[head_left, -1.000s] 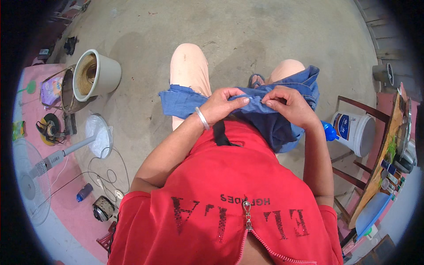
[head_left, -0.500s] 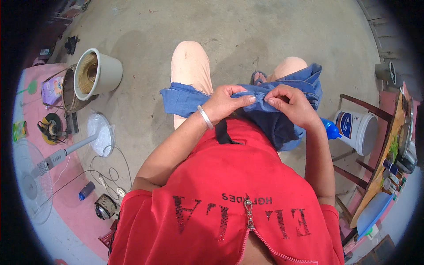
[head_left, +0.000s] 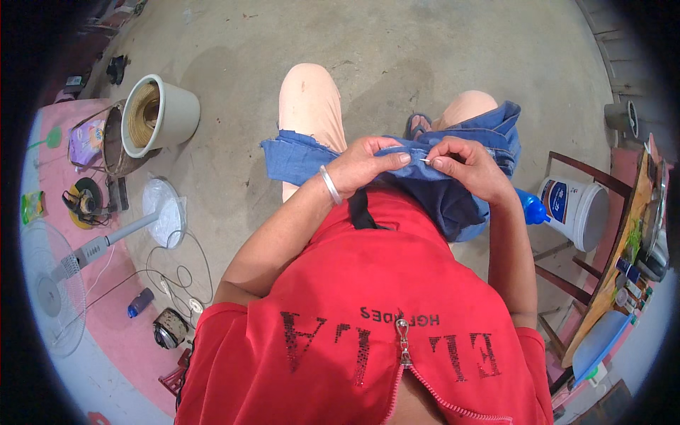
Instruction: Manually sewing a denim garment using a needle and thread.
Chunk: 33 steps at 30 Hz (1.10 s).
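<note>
Blue denim cloth [head_left: 471, 205] lies across my lap, over both thighs, with a frayed cut edge on its left part. My left hand [head_left: 365, 163], a silvery bangle at its wrist, pinches a fold of the denim between thumb and fingers. Close beside it, my right hand [head_left: 464, 166] is closed in a pinch at the same fold. A small, thin, pale thing [head_left: 424, 160] sticks out leftward from the right fingertips against the cloth; it looks like a needle but is too small to be sure.
On the left stand a pale bucket [head_left: 185, 117] with a straw hat in it, a fan [head_left: 92, 248] and a looped cable [head_left: 185, 273]. A blue bottle [head_left: 531, 207], a white bucket [head_left: 588, 212] and a cluttered wooden table [head_left: 602, 283] are on the right.
Both hands keep their pinch on the denim at nearly the same spot. The pale thin thing at my right fingertips shows more plainly. The whole view has shifted slightly.
</note>
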Motion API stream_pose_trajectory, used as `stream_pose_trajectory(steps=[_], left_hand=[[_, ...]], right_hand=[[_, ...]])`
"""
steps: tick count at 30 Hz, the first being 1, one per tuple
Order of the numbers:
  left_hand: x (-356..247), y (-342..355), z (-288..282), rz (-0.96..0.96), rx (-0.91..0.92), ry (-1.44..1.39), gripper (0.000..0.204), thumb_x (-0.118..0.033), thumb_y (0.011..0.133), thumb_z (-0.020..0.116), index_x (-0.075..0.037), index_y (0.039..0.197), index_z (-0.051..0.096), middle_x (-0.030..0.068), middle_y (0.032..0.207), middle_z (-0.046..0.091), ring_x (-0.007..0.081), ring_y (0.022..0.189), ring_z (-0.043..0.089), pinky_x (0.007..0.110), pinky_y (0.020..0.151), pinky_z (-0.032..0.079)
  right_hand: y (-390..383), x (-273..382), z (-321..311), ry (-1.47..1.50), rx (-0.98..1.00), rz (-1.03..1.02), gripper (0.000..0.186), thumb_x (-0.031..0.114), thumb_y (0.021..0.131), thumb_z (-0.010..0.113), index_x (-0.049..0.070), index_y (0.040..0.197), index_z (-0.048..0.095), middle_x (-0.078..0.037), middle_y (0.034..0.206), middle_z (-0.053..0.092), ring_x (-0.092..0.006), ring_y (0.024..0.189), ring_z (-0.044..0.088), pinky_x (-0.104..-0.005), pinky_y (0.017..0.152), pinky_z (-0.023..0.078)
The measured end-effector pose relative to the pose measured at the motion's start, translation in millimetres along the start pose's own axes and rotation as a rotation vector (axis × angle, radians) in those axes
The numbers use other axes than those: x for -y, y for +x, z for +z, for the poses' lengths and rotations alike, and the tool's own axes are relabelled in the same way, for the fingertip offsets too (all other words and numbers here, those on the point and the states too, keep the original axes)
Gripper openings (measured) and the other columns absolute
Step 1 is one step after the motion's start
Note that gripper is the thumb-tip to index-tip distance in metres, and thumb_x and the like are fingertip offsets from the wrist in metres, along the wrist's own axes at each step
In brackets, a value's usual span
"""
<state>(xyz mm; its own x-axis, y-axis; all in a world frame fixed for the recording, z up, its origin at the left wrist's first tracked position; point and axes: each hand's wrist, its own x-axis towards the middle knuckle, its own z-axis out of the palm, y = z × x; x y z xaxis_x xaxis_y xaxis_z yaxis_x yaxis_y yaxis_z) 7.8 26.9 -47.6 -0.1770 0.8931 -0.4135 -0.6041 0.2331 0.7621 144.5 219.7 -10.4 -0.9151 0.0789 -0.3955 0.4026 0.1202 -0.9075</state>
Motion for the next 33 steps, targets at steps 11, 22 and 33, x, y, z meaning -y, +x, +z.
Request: stream_pose_trajectory(steps=[11, 22, 33], left_hand=[[10, 0, -11, -0.011, -0.074, 0.183, 0.021, -0.022, 0.086, 0.07, -0.005, 0.097, 0.065, -0.0026, 0.088, 0.064, 0.0044, 0.08, 0.055, 0.02, 0.073, 0.045], [8, -1, -8, 0.031, -0.082, 0.078, 0.019, -0.019, 0.086, 0.07, -0.004, 0.095, 0.065, -0.0017, 0.088, 0.064, 0.0047, 0.08, 0.055, 0.02, 0.073, 0.045], [-1, -1, 5, 0.041, -0.136, 0.344, 0.015, -0.015, 0.086, 0.069, -0.003, 0.094, 0.067, -0.0019, 0.087, 0.065, 0.0043, 0.078, 0.056, 0.02, 0.071, 0.046]], right_hand=[[3, 7, 0, -0.086, -0.035, 0.029, 0.014, 0.013, 0.089, 0.061, 0.001, 0.094, 0.065, -0.001, 0.089, 0.063, -0.0094, 0.085, 0.056, -0.0266, 0.079, 0.046], [2, 21, -1, -0.206, -0.012, -0.019, 0.01, 0.008, 0.087, 0.062, 0.001, 0.094, 0.065, -0.004, 0.088, 0.062, -0.0111, 0.084, 0.057, -0.0262, 0.076, 0.046], [4, 33, 34, -0.777, -0.26, -0.241, 0.012, 0.007, 0.077, 0.064, 0.002, 0.088, 0.064, -0.016, 0.079, 0.059, -0.0298, 0.077, 0.06, -0.0361, 0.065, 0.045]])
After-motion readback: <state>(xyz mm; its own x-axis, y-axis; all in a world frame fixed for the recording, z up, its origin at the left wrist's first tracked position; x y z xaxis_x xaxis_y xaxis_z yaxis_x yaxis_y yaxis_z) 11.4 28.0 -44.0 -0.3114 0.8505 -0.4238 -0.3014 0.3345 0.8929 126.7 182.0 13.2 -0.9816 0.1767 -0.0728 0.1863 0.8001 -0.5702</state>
